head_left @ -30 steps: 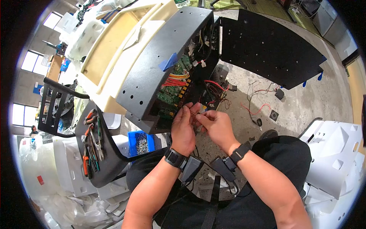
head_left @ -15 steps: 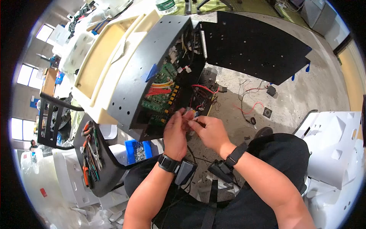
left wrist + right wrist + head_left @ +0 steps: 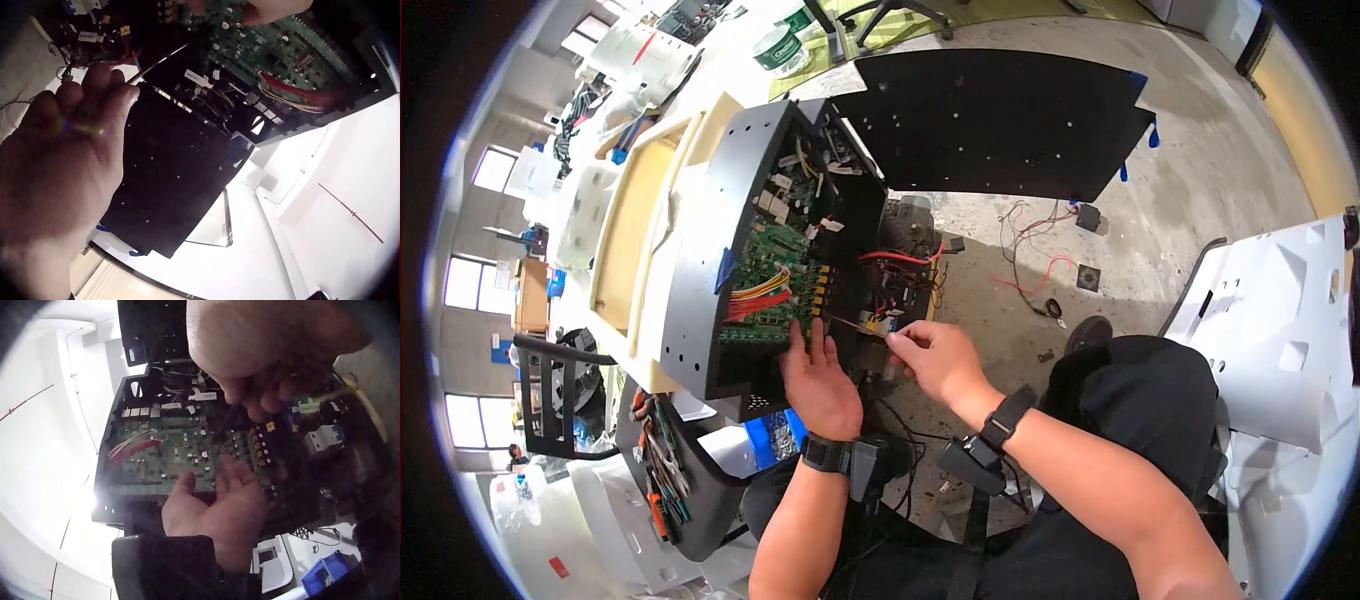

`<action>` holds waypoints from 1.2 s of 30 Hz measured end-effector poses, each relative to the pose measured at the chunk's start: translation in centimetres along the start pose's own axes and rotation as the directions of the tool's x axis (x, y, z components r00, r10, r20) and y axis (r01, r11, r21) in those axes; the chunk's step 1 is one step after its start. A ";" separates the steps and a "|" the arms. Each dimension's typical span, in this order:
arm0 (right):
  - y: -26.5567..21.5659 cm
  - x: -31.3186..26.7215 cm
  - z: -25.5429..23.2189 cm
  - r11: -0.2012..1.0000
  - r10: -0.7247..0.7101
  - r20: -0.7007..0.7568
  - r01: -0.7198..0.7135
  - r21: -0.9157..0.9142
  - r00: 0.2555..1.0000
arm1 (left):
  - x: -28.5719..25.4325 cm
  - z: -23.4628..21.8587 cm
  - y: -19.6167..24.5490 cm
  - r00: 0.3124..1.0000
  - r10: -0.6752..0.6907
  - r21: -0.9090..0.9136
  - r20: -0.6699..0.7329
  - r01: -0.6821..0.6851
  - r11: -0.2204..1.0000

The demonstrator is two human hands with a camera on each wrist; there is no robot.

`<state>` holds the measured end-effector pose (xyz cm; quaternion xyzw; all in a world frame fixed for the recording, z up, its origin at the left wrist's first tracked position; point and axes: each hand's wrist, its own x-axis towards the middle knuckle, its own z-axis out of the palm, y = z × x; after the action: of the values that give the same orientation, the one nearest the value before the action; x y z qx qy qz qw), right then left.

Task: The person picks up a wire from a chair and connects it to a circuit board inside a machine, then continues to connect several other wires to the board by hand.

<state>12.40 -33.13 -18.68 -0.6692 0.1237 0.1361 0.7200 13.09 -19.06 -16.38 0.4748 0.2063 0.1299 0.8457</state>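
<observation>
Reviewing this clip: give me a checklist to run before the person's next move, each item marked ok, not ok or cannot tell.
1. Right hand's grip on the thin tool: ok, pinched.
2. Tool's far end seated on something: cannot tell, too small and dark.
3. Left hand beside the green circuit board, holding nothing: ok; whether it touches the board cannot be told.
4. Red and yellow wires apart from the tool: ok.
5. Black panel swung out from the housing: ok.
6. Floor free of loose parts: not ok, a small black fan lies there.
</observation>
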 end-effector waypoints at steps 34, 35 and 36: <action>-1.6 -1.4 2.7 0.947 -0.050 0.268 0.131 -0.293 0.962 | -2.8 -3.9 2.6 0.948 -0.211 0.820 0.236 -0.078 0.567; -2.0 -1.4 2.9 0.944 -0.077 0.282 0.161 -0.287 0.956 | -2.7 -4.2 2.4 0.956 -0.209 0.806 0.207 -0.045 0.590; -1.6 -1.3 3.1 0.946 -0.073 0.306 0.163 -0.280 0.949 | -2.6 -4.2 2.3 0.942 -0.204 0.833 0.267 -0.119 0.540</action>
<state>11.73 -30.16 -16.47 -0.7501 -0.0469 0.2068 0.6264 8.71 -15.78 -15.77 0.8307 0.1089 -0.0878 0.5388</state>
